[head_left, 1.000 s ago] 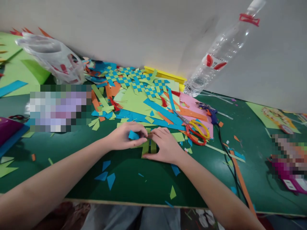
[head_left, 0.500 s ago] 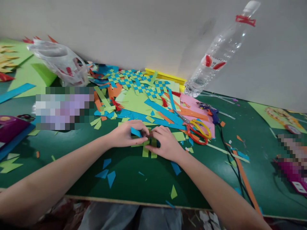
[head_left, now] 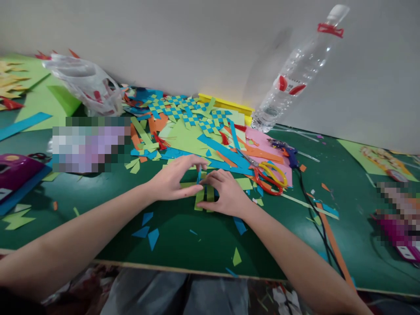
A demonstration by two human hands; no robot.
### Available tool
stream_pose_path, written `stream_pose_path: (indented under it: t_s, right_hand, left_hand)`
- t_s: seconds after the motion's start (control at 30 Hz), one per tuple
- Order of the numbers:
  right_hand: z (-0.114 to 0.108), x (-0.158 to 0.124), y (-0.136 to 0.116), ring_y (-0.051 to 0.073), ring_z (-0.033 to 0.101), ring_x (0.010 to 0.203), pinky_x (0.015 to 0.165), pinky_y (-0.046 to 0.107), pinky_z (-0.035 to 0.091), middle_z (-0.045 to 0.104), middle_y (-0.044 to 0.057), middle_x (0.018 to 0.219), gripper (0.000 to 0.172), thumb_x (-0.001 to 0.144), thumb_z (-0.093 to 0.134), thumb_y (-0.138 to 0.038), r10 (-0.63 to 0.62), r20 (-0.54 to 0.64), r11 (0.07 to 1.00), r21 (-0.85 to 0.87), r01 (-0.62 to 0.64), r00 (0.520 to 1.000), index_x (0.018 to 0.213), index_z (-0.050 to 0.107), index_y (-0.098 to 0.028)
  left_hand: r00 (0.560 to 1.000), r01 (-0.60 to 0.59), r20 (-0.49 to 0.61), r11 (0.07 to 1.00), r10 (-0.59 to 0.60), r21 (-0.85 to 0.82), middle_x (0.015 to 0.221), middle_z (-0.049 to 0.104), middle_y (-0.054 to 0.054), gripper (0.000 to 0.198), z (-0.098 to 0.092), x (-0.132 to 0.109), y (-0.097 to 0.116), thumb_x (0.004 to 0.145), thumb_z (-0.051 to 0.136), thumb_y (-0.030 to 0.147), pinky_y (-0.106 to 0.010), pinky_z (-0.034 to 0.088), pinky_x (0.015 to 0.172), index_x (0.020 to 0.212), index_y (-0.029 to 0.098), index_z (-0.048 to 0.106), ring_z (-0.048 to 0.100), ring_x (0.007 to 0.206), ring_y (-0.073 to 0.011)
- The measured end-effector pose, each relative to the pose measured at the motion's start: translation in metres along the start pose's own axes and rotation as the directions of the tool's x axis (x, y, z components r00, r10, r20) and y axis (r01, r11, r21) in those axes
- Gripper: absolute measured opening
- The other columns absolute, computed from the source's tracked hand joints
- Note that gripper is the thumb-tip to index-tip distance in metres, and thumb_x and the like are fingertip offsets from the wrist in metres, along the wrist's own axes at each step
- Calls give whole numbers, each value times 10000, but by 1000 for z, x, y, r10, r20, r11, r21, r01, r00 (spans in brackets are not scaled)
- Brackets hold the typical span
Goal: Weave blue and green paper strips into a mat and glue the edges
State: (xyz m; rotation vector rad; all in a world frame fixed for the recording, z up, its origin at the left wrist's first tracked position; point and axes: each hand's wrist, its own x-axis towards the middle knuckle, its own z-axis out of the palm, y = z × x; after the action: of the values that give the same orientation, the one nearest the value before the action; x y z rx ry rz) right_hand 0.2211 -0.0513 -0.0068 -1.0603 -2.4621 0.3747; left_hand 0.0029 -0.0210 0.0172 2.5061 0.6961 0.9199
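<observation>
Both my hands meet over a small weave of green paper strips [head_left: 204, 197] on the green table [head_left: 203, 240]. My left hand [head_left: 173, 179] pinches a blue paper strip [head_left: 198, 176] that stands on edge between thumb and fingers. My right hand [head_left: 226, 194] presses down on the green strips, fingers curled over them, thumb low at the near side. The strips' ends stick out toward me under both hands.
Behind my hands lies a heap of blue, green and orange paper with woven checker pieces [head_left: 183, 109]. Red and yellow scissors [head_left: 271, 177] lie right of it, a clear plastic bottle [head_left: 295, 74] leans on the wall, a plastic bag [head_left: 82, 85] sits left. Paper scraps [head_left: 149, 232] dot the table.
My left hand has turned the blue strip from lying flat to standing upright and spread its fingers a little. My right hand stays on the green strips. The view shifted slightly.
</observation>
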Motion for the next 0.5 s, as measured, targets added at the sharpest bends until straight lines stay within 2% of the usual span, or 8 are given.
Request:
stream_pose_path:
  t_s: [0.07,0.1,0.17,0.23,0.33,0.4,0.43,0.5]
  right_hand:
    - [1,-1,1,238,529,971,837,389,395,621,67,1030,521,752,695,-600,-5,-18,1000,3,5,1000,1074,612,-199]
    - [2,-1,1,238,529,967,834,388,394,622,68,1029,511,754,693,-598,-8,-21,1000,6,8,1000,1063,614,-199]
    - [2,-1,1,239,527,970,839,393,391,625,70,1041,490,763,692,-587,-18,-22,1000,13,18,1000,1049,619,-196]
    - [1,-1,0,243,525,985,860,405,388,623,74,1058,482,770,695,-570,-20,-15,1000,20,20,1000,1057,626,-189]
    - [0,-1,0,255,526,1000,880,424,393,621,84,1067,494,760,706,-570,-11,1,1000,21,11,1000,1059,637,-182]
    - [0,0,1,261,530,1006,886,429,399,620,93,1076,518,749,706,-589,-16,4,1000,16,16,1000,1057,637,-179]
    - [0,0,1,263,531,1009,890,430,401,619,99,1081,527,749,701,-598,-22,1,1000,12,22,1000,1058,636,-176]
    - [0,-1,2,267,533,1013,898,432,403,618,107,1087,532,756,688,-607,-33,-5,999,2,33,999,1060,633,-174]
  left_hand:
    - [951,-111,-273,985,143,132,1038,637,-98,336,-5,2,19,817,609,311,-404,495,826,1116,226,481,615,981,-244]
    - [917,-148,-342,972,204,185,933,646,-60,238,-8,3,32,813,606,241,-382,492,767,1025,246,498,625,896,-220]
    - [926,-273,-198,931,323,242,770,641,3,135,-13,7,62,812,612,184,-347,479,669,865,259,513,619,723,-168]
    - [908,-401,-48,897,416,185,742,653,2,69,-18,9,95,829,619,241,-355,507,653,852,258,556,603,661,-159]
    - [953,-297,94,950,289,99,663,647,47,61,-20,7,136,819,591,264,-351,571,691,820,322,608,579,575,-139]
    - [994,-103,35,983,99,149,595,618,50,107,-19,2,153,788,615,251,-359,591,681,806,357,620,571,556,-157]
    - [996,-78,-18,985,82,153,584,615,54,135,-17,-1,158,766,626,229,-353,594,643,779,363,619,558,537,-156]
    - [995,-85,72,985,75,148,637,644,54,163,-13,-8,161,719,660,213,-361,603,650,779,361,629,567,561,-156]
